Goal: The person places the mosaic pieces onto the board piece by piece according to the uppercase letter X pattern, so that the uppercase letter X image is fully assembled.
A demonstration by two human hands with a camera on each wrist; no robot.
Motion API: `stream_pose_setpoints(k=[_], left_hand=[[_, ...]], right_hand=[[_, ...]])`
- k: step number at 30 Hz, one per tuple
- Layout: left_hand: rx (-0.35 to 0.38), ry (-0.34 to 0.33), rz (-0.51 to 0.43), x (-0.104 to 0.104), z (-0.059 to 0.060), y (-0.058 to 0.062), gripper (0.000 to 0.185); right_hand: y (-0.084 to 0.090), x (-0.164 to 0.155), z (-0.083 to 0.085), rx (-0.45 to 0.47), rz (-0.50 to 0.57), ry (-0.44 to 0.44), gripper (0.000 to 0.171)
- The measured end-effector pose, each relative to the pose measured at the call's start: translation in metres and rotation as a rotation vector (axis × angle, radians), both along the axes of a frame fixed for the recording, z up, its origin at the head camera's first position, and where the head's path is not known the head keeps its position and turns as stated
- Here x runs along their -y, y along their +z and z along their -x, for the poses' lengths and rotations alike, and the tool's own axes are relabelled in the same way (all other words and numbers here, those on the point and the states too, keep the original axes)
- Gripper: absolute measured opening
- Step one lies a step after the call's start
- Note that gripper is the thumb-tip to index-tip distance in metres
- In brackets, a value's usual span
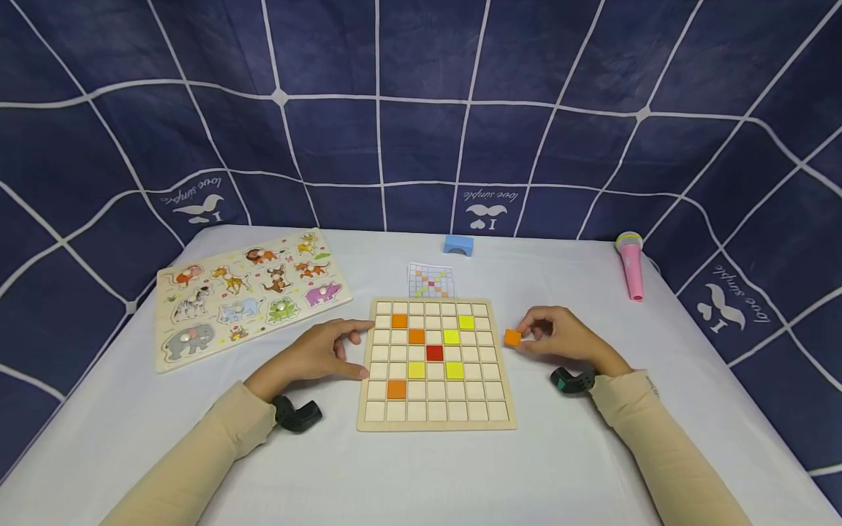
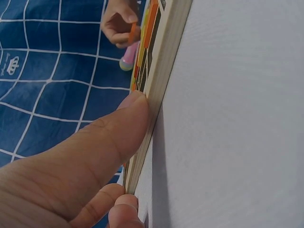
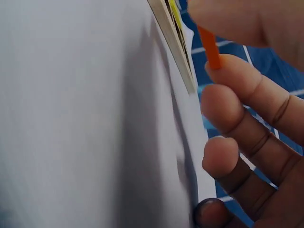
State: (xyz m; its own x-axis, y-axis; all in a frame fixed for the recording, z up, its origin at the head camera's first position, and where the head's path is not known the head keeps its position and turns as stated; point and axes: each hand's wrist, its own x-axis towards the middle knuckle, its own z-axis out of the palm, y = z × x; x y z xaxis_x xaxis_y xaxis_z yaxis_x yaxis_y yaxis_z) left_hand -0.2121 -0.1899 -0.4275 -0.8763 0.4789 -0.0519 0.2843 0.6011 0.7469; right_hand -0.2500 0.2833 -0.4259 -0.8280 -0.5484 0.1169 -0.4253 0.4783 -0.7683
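A square wooden grid board (image 1: 437, 424) lies on the table, with orange, yellow and red square tiles among its pale cells. The red tile (image 1: 435, 353) is at the middle of the grid. My left hand (image 1: 322, 353) rests at the board's left edge, index finger and thumb spread along it; in the left wrist view the thumb (image 2: 114, 128) lies against the rim. Just off the board's right edge, my right hand (image 1: 559, 337) pinches an orange square tile (image 1: 512, 337) between thumb and fingertips. Seen edge-on in the right wrist view, that orange tile (image 3: 209, 47) is thin.
Behind the board lies a printed pattern card (image 1: 431, 281), and farther back a blue arch block (image 1: 458, 245). An animal peg puzzle (image 1: 253, 292) takes up the left side. At the far right lies a pink toy microphone (image 1: 632, 270). A checked blue cloth (image 1: 421, 139) hangs behind.
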Motion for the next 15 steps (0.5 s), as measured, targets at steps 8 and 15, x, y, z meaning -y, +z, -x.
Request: stream_pose_setpoints(k=[8, 15], left_hand=[[-0.001, -0.008, -0.003, 0.0, 0.001, 0.0, 0.084], [-0.001, -0.008, 0.0, 0.0, 0.001, 0.0, 0.084]], right_hand=[[0.002, 0.017, -0.006, 0.009, 0.013, 0.118, 0.018], [0.004, 0.03, -0.013, 0.027, -0.001, 0.176, 0.017]])
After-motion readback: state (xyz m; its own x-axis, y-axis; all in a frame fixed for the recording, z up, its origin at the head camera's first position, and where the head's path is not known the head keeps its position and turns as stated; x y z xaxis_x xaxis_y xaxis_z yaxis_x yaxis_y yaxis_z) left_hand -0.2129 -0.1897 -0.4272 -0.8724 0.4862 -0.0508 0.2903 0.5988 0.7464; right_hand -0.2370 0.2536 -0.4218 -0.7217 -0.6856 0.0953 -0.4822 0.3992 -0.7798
